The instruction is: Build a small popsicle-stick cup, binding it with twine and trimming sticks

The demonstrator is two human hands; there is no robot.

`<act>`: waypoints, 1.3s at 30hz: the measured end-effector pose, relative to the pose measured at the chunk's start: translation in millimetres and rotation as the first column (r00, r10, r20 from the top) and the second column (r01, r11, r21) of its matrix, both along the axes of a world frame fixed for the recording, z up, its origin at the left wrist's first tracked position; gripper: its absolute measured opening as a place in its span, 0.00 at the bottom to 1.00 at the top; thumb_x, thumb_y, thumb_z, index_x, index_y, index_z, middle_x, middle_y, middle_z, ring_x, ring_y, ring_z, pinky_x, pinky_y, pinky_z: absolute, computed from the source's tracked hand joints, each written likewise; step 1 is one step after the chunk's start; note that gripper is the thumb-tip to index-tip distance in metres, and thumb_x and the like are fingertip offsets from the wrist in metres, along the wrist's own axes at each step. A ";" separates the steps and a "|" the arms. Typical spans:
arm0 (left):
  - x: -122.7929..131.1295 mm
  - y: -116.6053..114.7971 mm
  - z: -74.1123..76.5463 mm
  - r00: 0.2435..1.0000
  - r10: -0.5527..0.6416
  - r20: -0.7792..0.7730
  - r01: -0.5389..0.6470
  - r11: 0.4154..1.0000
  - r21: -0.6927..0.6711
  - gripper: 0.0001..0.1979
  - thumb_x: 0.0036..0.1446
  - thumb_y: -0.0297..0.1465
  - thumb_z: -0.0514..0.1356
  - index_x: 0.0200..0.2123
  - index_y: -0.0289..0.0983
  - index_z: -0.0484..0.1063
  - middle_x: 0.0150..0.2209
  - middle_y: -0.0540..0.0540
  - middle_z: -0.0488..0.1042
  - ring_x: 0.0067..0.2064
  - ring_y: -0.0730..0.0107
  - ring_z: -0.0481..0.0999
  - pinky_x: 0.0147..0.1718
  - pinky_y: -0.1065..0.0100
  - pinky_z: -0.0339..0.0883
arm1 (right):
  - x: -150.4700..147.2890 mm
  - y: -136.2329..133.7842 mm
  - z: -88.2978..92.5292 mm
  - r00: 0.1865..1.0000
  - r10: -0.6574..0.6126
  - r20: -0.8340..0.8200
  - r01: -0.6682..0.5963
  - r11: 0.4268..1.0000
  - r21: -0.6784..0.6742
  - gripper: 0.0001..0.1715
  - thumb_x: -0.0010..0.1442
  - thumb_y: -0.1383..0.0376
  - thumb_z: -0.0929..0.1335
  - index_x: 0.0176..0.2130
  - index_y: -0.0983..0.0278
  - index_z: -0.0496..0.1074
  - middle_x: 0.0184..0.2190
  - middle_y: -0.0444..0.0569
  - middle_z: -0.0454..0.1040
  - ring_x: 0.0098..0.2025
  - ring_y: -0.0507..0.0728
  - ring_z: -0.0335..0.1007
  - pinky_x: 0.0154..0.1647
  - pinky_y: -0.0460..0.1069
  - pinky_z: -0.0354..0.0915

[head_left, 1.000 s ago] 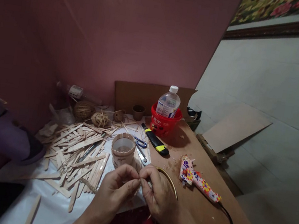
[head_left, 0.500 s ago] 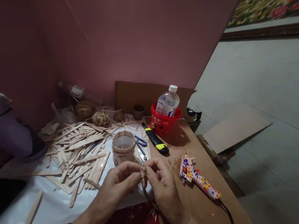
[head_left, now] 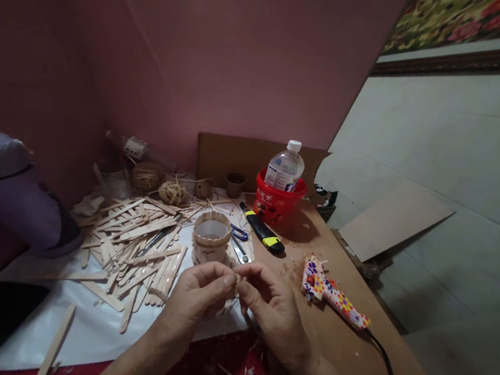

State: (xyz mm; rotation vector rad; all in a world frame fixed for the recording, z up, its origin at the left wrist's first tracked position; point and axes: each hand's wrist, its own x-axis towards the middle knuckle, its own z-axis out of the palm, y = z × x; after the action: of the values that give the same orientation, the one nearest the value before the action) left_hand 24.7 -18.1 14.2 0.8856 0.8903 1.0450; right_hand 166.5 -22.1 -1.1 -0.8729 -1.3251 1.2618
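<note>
My left hand (head_left: pixel 192 299) and my right hand (head_left: pixel 277 314) meet in front of me, thumbs and fingertips pinched together. Between them is a small tan piece of twine (head_left: pixel 237 283), mostly covered by the fingers. Just beyond stands a round container (head_left: pixel 208 255) sided with wooden craft sticks, its scalloped rim facing up. Scissors with blue handles (head_left: pixel 241 235) lie behind my fingertips, partly hidden by the container. Left of the hands, a short braided cord (head_left: pixel 159 293) rests beside a row of craft sticks (head_left: pixel 169 272).
A pile of loose craft sticks (head_left: pixel 129 238) spreads to the left. Balls of twine (head_left: pixel 173 192) sit behind it. A black and yellow utility knife (head_left: pixel 264 232), a red bucket (head_left: pixel 271 202) holding a bottle (head_left: pixel 285 168), and a flowered glue gun (head_left: pixel 332 294) with a cord stand rightward.
My hands have shifted slightly and the fingers have turned around the twine, hiding more of it. The whole view has tilted a little; the things on the table stay in place.
</note>
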 end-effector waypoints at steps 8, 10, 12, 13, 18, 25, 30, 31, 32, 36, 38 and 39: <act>-0.3 0.4 -0.7 0.998 -0.061 0.007 0.061 0.998 -0.018 0.15 0.47 0.40 0.65 0.22 0.34 0.67 0.13 0.57 0.57 0.16 0.84 0.48 0.15 0.75 0.37 | 2.4 4.6 -4.8 0.997 -0.042 -0.058 0.038 0.998 -0.058 0.12 0.60 0.58 0.67 0.32 0.64 0.67 0.19 0.38 0.64 0.20 0.46 0.59 0.21 0.42 0.57; 0.1 -0.1 1.1 0.998 -0.052 -0.027 0.051 0.998 -0.028 0.15 0.45 0.39 0.66 0.23 0.33 0.69 0.13 0.57 0.57 0.16 0.84 0.48 0.15 0.75 0.37 | 3.1 5.7 -3.3 0.996 -0.050 -0.068 0.047 0.998 -0.051 0.11 0.59 0.58 0.68 0.32 0.64 0.67 0.19 0.38 0.64 0.20 0.46 0.59 0.22 0.42 0.57; 0.7 -1.0 2.4 0.996 -0.030 -0.078 0.028 0.999 -0.028 0.15 0.42 0.39 0.68 0.24 0.33 0.71 0.13 0.57 0.58 0.16 0.84 0.48 0.15 0.75 0.38 | 3.6 6.4 -1.9 0.996 -0.040 -0.082 0.036 0.998 -0.049 0.11 0.59 0.59 0.68 0.32 0.64 0.67 0.20 0.39 0.65 0.21 0.46 0.60 0.23 0.42 0.57; 1.0 -1.4 2.6 0.994 -0.016 -0.104 0.013 1.000 -0.022 0.15 0.41 0.39 0.68 0.24 0.33 0.72 0.13 0.57 0.58 0.16 0.84 0.48 0.15 0.75 0.38 | 3.7 6.5 -1.4 0.995 -0.032 -0.091 0.028 0.998 -0.050 0.11 0.59 0.59 0.67 0.32 0.64 0.67 0.20 0.39 0.65 0.21 0.47 0.60 0.23 0.42 0.57; 1.4 -3.0 2.0 0.988 0.036 -0.147 -0.038 0.999 -0.011 0.15 0.39 0.38 0.69 0.23 0.33 0.73 0.13 0.57 0.58 0.16 0.84 0.48 0.15 0.75 0.39 | 3.1 6.7 -1.1 0.989 -0.069 -0.127 0.060 0.995 -0.074 0.11 0.59 0.58 0.68 0.32 0.64 0.65 0.19 0.38 0.65 0.20 0.47 0.60 0.22 0.42 0.57; 3.0 -1.4 1.7 0.992 0.046 -0.119 -0.050 0.998 -0.029 0.14 0.37 0.37 0.69 0.22 0.33 0.72 0.12 0.57 0.58 0.15 0.84 0.49 0.15 0.76 0.40 | 2.1 7.1 -2.8 0.983 -0.098 -0.155 0.087 0.993 -0.074 0.12 0.58 0.58 0.68 0.31 0.64 0.65 0.19 0.38 0.66 0.20 0.47 0.60 0.22 0.42 0.58; 5.2 -2.8 3.2 0.995 0.037 -0.091 -0.042 0.997 -0.058 0.13 0.37 0.36 0.70 0.22 0.33 0.72 0.12 0.58 0.57 0.15 0.85 0.47 0.14 0.76 0.39 | 2.8 8.8 -4.2 0.973 -0.142 -0.184 0.132 0.989 -0.064 0.12 0.57 0.58 0.69 0.31 0.63 0.65 0.18 0.38 0.65 0.19 0.48 0.61 0.21 0.43 0.58; 5.5 -3.2 3.6 0.996 0.032 -0.086 -0.038 0.997 -0.069 0.13 0.37 0.36 0.70 0.21 0.33 0.71 0.12 0.58 0.57 0.15 0.85 0.47 0.14 0.76 0.38 | 3.4 9.8 -4.3 0.968 -0.156 -0.197 0.146 0.987 -0.066 0.13 0.57 0.57 0.69 0.31 0.63 0.65 0.18 0.38 0.65 0.19 0.47 0.60 0.21 0.43 0.58; 5.6 -3.5 3.9 0.997 0.025 -0.078 -0.031 0.996 -0.079 0.13 0.37 0.35 0.70 0.21 0.33 0.71 0.12 0.58 0.56 0.15 0.85 0.46 0.14 0.76 0.38 | 4.2 11.0 -4.3 0.961 -0.178 -0.210 0.166 0.983 -0.073 0.13 0.57 0.57 0.69 0.31 0.63 0.65 0.18 0.38 0.65 0.18 0.47 0.60 0.20 0.43 0.57; 5.7 -3.3 4.5 0.999 0.012 -0.037 -0.016 0.994 -0.112 0.13 0.37 0.35 0.70 0.20 0.34 0.70 0.11 0.59 0.55 0.15 0.85 0.46 0.14 0.77 0.37 | 7.8 15.2 -3.3 0.929 -0.279 -0.244 0.261 0.960 -0.104 0.15 0.56 0.56 0.69 0.28 0.64 0.65 0.18 0.38 0.64 0.18 0.46 0.60 0.19 0.42 0.56; 5.4 -2.7 4.3 1.000 0.008 -0.022 -0.011 0.992 -0.123 0.13 0.37 0.35 0.70 0.21 0.34 0.69 0.11 0.59 0.55 0.15 0.85 0.45 0.14 0.77 0.37 | 8.5 16.1 -3.2 0.926 -0.282 -0.253 0.263 0.959 -0.107 0.15 0.56 0.56 0.70 0.28 0.64 0.65 0.18 0.38 0.64 0.18 0.46 0.60 0.19 0.41 0.57; 5.2 -2.4 4.1 1.000 0.004 -0.018 -0.006 0.992 -0.129 0.13 0.37 0.35 0.70 0.21 0.34 0.69 0.11 0.59 0.54 0.14 0.86 0.45 0.14 0.77 0.37 | 8.6 16.4 -3.3 0.924 -0.282 -0.257 0.262 0.959 -0.108 0.16 0.56 0.56 0.70 0.28 0.64 0.65 0.18 0.38 0.64 0.18 0.46 0.60 0.19 0.41 0.57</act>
State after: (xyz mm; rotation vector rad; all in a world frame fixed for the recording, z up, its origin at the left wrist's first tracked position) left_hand 29.9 -20.6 18.3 0.7852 0.9641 0.9739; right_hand 175.1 -5.8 -4.4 -0.8671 -0.9121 1.1661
